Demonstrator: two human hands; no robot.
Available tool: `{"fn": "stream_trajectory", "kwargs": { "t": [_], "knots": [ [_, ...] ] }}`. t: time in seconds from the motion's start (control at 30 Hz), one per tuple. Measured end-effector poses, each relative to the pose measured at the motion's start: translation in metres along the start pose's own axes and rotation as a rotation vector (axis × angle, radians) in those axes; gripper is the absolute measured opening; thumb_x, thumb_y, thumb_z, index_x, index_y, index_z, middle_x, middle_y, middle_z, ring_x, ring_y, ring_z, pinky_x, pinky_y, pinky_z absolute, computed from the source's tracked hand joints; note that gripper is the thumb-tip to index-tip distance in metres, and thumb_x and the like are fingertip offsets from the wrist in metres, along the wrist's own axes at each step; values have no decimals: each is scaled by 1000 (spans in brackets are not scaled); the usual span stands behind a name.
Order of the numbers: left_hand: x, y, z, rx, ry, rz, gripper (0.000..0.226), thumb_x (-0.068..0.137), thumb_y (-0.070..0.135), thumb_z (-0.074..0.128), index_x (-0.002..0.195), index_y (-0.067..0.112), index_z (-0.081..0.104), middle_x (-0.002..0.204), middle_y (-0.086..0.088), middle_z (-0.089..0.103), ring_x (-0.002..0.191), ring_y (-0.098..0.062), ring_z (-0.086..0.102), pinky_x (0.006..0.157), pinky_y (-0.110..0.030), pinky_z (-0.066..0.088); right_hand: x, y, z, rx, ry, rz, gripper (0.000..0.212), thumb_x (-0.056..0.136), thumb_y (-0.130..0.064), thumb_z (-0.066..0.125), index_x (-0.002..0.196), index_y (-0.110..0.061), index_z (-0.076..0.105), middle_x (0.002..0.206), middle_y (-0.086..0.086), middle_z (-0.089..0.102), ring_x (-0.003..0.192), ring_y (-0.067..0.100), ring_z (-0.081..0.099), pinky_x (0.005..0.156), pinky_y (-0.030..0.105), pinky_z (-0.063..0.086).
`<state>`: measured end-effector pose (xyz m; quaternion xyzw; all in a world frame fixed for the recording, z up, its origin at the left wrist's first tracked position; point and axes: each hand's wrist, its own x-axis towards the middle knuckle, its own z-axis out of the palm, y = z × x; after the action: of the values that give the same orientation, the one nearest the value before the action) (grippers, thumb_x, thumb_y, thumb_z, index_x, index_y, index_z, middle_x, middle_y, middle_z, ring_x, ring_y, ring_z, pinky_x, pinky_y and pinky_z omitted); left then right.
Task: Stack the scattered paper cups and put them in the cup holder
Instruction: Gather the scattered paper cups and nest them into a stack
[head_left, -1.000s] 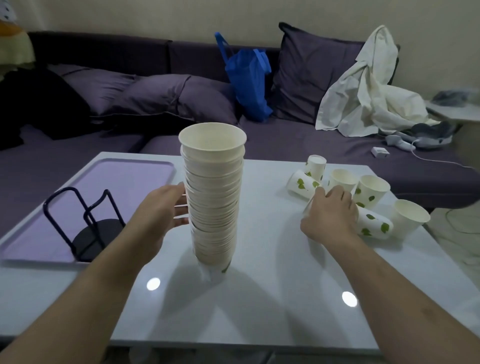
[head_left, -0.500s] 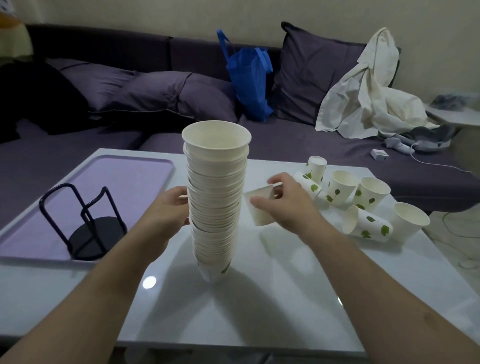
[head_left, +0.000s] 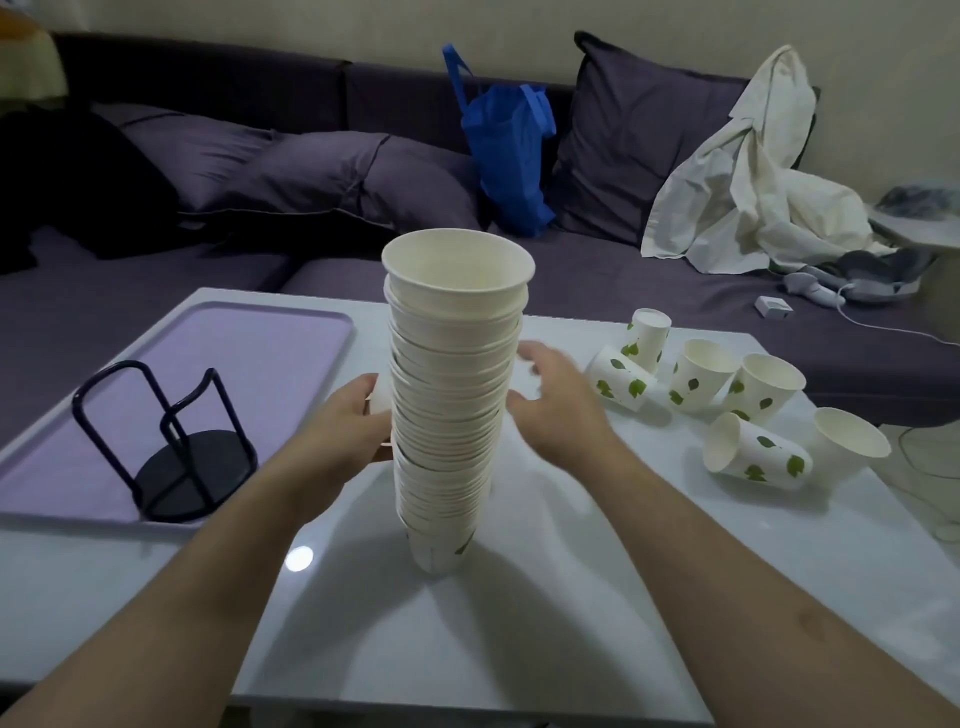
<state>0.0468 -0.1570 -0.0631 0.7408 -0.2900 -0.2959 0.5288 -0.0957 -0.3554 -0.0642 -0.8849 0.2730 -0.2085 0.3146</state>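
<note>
Left hand (head_left: 345, 428): against the stack's left flank at mid-height, fingers curled round the stack of paper cups (head_left: 454, 395); the fingertips are hidden behind the cups. Right hand (head_left: 558, 402): just beside the stack's right flank, fingers spread and relaxed, holding nothing; somewhat motion-blurred, so contact with the stack cannot be judged.

Stack: tall, upright with a slight lean, rims up, base resting on the white glossy table (head_left: 519, 623) near its centre. Green leaf print shows on the lowest cup.

Loose cups, at 2 to 3 o'clock from the stack, all white with green leaves:
- one inverted cup (head_left: 648, 340), farthest back
- one lying on its side (head_left: 621, 382) just in front of it, touching
- two upright cups (head_left: 704, 376) (head_left: 766, 387), side by side and touching
- one lying on its side (head_left: 756, 453), mouth toward the stack
- one upright cup (head_left: 849, 441) at the table's right edge

Cup holder (head_left: 171, 449): black wire frame on a round black base, at 9 o'clock from the stack, well apart from it, standing on a lilac tray (head_left: 234, 353) at the table's left. No cups in it.

Beyond the table, 12 o'clock: dark purple sofa (head_left: 623, 291) with cushions, a blue bag (head_left: 506, 156), and a crumpled white cloth (head_left: 753, 182) at 1 o'clock.
</note>
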Motion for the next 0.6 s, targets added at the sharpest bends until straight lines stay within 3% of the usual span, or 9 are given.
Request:
{"fn": "stream_trajectory", "kwargs": {
  "t": [0.1,0.17,0.23,0.33,0.4,0.47,0.6],
  "knots": [
    [-2,8,-7,-33,-7,3,42,98,27,72,134,5,63,113,-8,79,98,-21,78,74,-29,63,3,27,-30,-409,115,102,84,88,-9,62,165,-23,32,171,8,26,156,32,21,128,42,19],
    [-6,16,-11,-87,2,45,36,102,28,67,133,9,64,113,-5,80,103,-25,77,83,-38,64,0,43,-39,-482,71,238,95,84,-10,61,167,-32,22,174,10,15,159,34,9,130,45,12],
    [-10,25,-16,-150,28,75,35,102,25,66,135,14,63,118,-6,79,110,-32,75,97,-53,60,-3,55,-35,-518,48,270,96,82,-12,64,165,-37,23,170,12,19,156,36,13,128,46,11],
    [-18,41,-24,-177,64,132,48,92,27,76,137,22,62,123,-7,77,116,-37,72,104,-64,53,-4,62,-33,-513,135,249,79,80,-11,66,151,-38,42,151,13,36,141,36,31,123,45,16],
    [-25,52,-28,-181,60,172,52,87,30,75,137,21,62,123,-10,77,114,-37,72,100,-63,52,-5,62,-31,-486,215,234,63,81,-8,64,136,-35,51,137,10,40,126,35,39,115,46,26],
    [-33,61,-31,-208,66,203,51,87,31,71,136,18,62,121,-12,76,105,-31,72,91,-56,53,-5,64,-30,-522,270,206,50,83,-7,63,126,-32,54,135,10,41,121,35,41,109,47,32],
    [-51,77,-36,-266,76,256,49,91,37,69,137,21,62,122,-8,75,101,-19,71,89,-46,50,-9,64,-34,-641,283,198,44,84,-7,62,119,-32,53,131,11,54,115,35,42,98,42,33]
  ]
}}
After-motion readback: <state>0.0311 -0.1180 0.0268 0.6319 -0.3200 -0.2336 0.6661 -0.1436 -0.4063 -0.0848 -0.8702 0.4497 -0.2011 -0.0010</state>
